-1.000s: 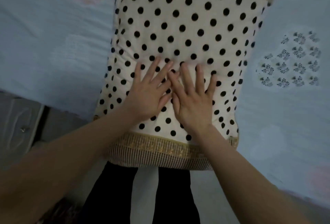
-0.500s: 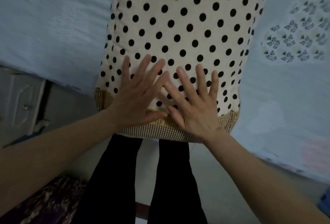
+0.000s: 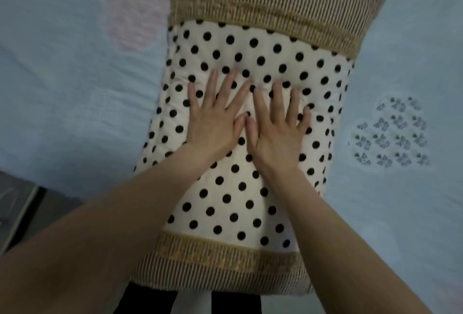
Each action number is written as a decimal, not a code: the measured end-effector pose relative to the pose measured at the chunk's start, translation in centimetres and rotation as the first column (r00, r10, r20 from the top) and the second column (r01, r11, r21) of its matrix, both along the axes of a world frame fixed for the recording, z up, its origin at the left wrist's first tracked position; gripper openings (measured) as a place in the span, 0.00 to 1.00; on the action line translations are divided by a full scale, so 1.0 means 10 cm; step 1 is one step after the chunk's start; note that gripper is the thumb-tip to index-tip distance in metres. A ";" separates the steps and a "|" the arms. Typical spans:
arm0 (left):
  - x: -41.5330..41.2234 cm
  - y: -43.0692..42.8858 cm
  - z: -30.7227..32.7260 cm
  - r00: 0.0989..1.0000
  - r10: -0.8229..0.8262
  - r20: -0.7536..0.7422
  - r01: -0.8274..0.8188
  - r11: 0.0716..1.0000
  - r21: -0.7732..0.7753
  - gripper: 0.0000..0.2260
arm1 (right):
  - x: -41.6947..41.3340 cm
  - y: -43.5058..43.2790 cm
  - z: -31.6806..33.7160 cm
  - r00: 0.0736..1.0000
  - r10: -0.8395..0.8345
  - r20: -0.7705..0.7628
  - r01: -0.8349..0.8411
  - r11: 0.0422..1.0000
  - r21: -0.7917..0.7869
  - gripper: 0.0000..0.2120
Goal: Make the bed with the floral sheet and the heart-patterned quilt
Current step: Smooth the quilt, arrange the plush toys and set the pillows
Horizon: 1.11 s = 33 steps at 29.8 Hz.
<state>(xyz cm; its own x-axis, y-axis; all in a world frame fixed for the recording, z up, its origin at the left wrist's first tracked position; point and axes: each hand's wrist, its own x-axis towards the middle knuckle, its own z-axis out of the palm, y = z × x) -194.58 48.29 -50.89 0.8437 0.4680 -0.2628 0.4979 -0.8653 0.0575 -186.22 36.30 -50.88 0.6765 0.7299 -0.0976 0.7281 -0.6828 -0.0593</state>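
Cabinet [image 3: 13, 204]: a grey panelled front is seen at the lower left, cut off by the frame edge.
Floor [image 3: 193, 306]: a pale strip is shown at the bottom edge.
Light: dim and cool.

No writing, label, brand mark or number can be read anywhere in the head view. The polka-dot pillow [image 3: 250, 201] and the heart-patterned quilt [image 3: 75, 88] beneath it show printed patterns only.
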 end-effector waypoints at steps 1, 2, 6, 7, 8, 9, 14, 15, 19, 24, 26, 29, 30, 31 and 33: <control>0.08 0.06 0.00 0.998 0.029 0.053 -0.029 1.000 0.009 0.25 | 0.12 0.08 0.03 0.999 -0.032 0.006 0.032 0.998 0.060 0.24; 0.15 0.10 0.11 0.983 0.055 0.173 -0.059 0.998 0.016 0.23 | 0.25 0.16 0.13 0.996 -0.077 0.043 0.068 0.980 0.186 0.21; 0.76 0.55 0.42 0.886 0.100 0.452 -0.168 0.979 0.112 0.25 | 0.99 0.70 0.39 0.935 -0.251 0.251 0.129 0.899 0.417 0.23; 0.88 0.64 0.35 0.923 0.119 0.365 -0.162 0.983 0.090 0.26 | 1.07 0.78 0.31 0.956 -0.241 0.169 0.175 0.927 0.332 0.25; 0.98 0.71 0.22 0.961 0.121 0.249 -0.135 0.990 0.038 0.26 | 1.12 0.84 0.16 0.973 -0.224 0.065 0.204 0.953 0.225 0.26; 1.02 0.73 0.06 0.985 0.117 0.129 -0.114 0.993 -0.029 0.27 | 1.13 0.84 -0.01 0.975 -0.215 -0.051 0.220 0.969 0.117 0.26; 1.50 1.02 0.28 0.989 0.085 0.119 -0.086 0.996 0.000 0.28 | 1.52 1.13 0.12 0.956 -0.271 -0.115 0.288 0.943 0.166 0.26; 1.58 1.11 0.38 0.976 0.106 0.192 -0.115 0.993 0.039 0.29 | 1.58 1.17 0.20 0.947 -0.317 -0.046 0.319 0.920 0.229 0.25; 1.50 1.36 -0.10 0.958 0.282 0.048 -0.271 0.949 -0.161 0.34 | 1.56 1.12 -0.14 0.902 -0.398 -0.169 0.421 0.898 0.130 0.28; 1.45 1.67 0.13 0.909 0.385 0.158 -0.307 0.877 -0.371 0.35 | 2.07 1.01 0.07 0.829 -0.294 -0.475 0.477 0.817 0.326 0.30; 1.26 1.61 0.14 0.811 0.498 0.308 -0.392 0.852 -0.345 0.33 | 2.02 0.75 0.20 0.779 -0.470 -0.416 0.626 0.621 0.472 0.28; 0.92 1.11 -0.12 0.926 0.332 0.179 -0.286 0.928 -0.239 0.34 | 1.30 0.59 0.02 0.877 -0.397 -0.271 0.458 0.860 0.225 0.30; 0.87 1.00 -0.16 0.953 0.274 0.126 -0.238 0.941 -0.242 0.34 | 1.14 0.55 -0.04 0.893 -0.344 -0.289 0.393 0.910 0.132 0.30; 0.85 0.97 -0.13 0.956 0.268 0.117 -0.233 0.941 -0.245 0.33 | 1.10 0.55 -0.02 0.889 -0.336 -0.311 0.388 0.913 0.123 0.30; 0.80 0.96 0.13 0.940 0.256 0.225 -0.212 0.956 -0.202 0.31 | 1.13 0.53 0.20 0.888 -0.346 -0.304 0.432 0.854 0.289 0.28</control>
<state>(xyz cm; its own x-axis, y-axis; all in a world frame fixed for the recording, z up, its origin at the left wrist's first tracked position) -186.61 57.94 -49.62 0.7640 0.6263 -0.1552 0.6363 -0.6914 0.3421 -174.90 41.55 -48.86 0.9002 0.4276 -0.0831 0.3420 -0.8120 -0.4729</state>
